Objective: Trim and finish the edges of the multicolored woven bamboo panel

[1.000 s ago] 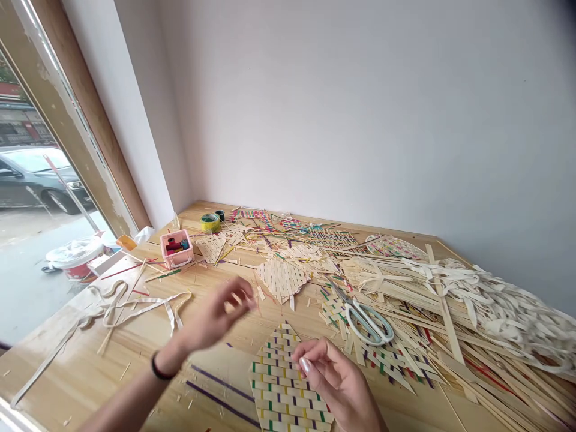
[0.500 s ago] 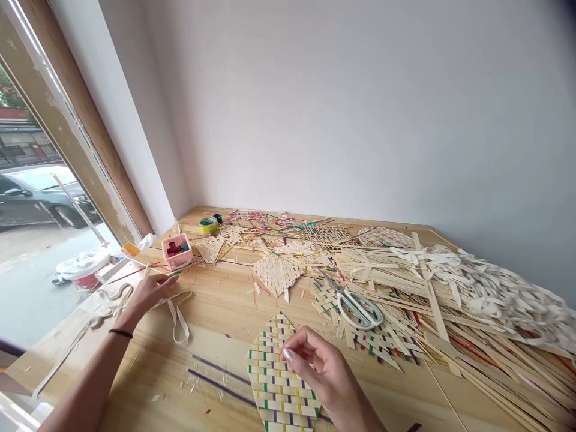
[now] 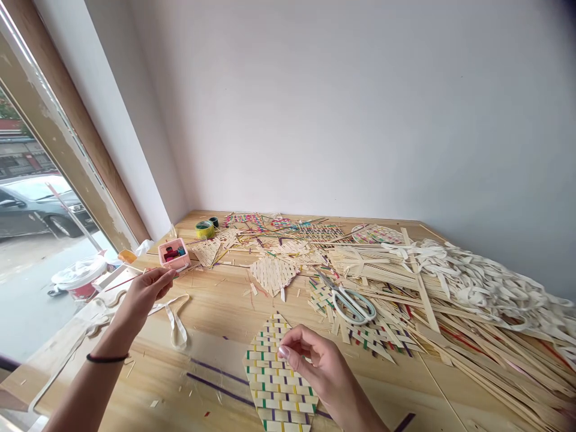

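Smooth wood tabletop (image 3: pixel 216 318), faintly glossy; matt woven strip panel (image 3: pixel 270 384); glossy plastic box (image 3: pixel 174 262).

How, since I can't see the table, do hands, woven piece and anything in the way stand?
Left hand near pink box; right hand over woven piece; grips unclear. Woven piece on table, partly hidden by right hand. Scissors apart, farther right.

Pale woven panel (image 3: pixel 279 393) with green, yellow and purple strips, flat, partly beneath the right grip (image 3: pixel 317 366)

On the flat wooden surface (image 3: pixel 211 327), a square pink plastic box (image 3: pixel 176 263) lies left of white-handled metal scissors (image 3: pixel 337 294), both behind a pointed, multicoloured woven-strip mat (image 3: pixel 279 387).
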Demonstrator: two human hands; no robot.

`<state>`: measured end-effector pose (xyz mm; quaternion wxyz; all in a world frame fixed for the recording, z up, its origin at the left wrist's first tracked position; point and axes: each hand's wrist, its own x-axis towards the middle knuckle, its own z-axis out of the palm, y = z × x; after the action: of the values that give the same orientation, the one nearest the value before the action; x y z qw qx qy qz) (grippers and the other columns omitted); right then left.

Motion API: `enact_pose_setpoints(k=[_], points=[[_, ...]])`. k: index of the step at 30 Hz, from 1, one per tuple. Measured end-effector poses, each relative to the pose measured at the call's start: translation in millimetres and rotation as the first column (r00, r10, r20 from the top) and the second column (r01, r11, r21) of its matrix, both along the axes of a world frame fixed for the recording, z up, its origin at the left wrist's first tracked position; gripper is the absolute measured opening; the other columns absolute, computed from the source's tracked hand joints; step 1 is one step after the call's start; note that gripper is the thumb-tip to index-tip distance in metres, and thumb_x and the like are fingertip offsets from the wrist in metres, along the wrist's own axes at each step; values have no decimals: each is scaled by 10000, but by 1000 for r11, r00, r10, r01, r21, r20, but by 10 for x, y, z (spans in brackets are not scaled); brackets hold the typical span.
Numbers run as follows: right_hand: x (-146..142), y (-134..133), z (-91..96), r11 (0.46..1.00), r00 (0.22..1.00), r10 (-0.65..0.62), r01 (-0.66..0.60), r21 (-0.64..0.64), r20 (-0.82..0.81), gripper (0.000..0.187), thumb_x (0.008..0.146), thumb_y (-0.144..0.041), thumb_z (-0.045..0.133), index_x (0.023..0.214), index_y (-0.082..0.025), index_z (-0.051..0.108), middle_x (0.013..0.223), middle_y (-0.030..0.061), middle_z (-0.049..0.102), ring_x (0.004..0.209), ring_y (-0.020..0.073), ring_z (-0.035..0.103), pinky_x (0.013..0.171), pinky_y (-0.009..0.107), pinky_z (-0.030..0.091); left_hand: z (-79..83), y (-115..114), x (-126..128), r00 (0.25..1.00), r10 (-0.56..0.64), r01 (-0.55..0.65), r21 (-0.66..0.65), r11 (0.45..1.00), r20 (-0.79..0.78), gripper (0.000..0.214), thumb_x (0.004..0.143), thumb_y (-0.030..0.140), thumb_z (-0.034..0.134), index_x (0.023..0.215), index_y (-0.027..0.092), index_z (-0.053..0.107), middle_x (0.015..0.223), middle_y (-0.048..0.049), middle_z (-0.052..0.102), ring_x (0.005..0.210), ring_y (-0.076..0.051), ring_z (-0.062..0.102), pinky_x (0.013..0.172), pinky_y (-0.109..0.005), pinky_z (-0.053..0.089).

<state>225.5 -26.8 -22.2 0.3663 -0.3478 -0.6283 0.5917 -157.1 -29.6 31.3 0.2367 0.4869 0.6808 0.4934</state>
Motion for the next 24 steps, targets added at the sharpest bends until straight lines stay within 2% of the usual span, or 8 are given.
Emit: enact_pose_setpoints(k=[4, 10, 15, 19, 24], points=[[-1, -20, 69, 1000, 1000, -16, 16, 3, 8, 337, 949, -516, 688, 878, -187, 686, 856, 34, 671, 847, 200, 602, 789, 305, 459, 12, -57, 229, 999, -43, 42, 50, 998, 19, 532, 796, 699, 745, 781, 169, 699, 637, 32, 490, 600, -129, 409, 557, -248, 315], [-5, -44, 89, 999, 999, -44, 44, 5, -8, 330, 938, -515, 697, 869, -193, 690, 840, 25, 651, 830, 193, 564, 790, 304, 440, 15, -149, 593, 990, -144, 144, 67, 987, -4, 451, 825, 626, 767, 810, 175, 756, 774, -36, 639, 749, -186, 535, 655, -268, 402], [17, -16, 40, 999, 999, -31, 30, 29, 36, 336, 947, -527, 681, 875, -199, 695, 790, 11, 594, 783, 186, 504, 761, 306, 423, -59, -162, 921, 966, -260, 260, 56, 964, -5, 409, 891, 580, 716, 787, 186, 751, 766, -34, 617, 745, -186, 520, 674, -281, 406], [20, -1, 54, 995, 1000, -17, 15, 94, 16, 299, 961, -497, 671, 871, -212, 682, 853, 18, 606, 804, 188, 505, 804, 314, 427, -176, -166, 1197, 930, -368, 368, 9, 930, 16, 404, 937, 558, 671, 796, 184, 733, 755, -25, 591, 705, -169, 494, 644, -280, 388], [33, 5, 85, 991, 999, 3, 1, 133, -32, 257, 958, -468, 684, 879, -223, 683, 1009, 51, 628, 947, 216, 580, 923, 340, 455, -279, -164, 1528, 857, -515, 514, -67, 855, 2, 400, 978, 512, 637, 787, 172, 725, 702, -15, 575, 663, -154, 454, 617, -285, 344]])
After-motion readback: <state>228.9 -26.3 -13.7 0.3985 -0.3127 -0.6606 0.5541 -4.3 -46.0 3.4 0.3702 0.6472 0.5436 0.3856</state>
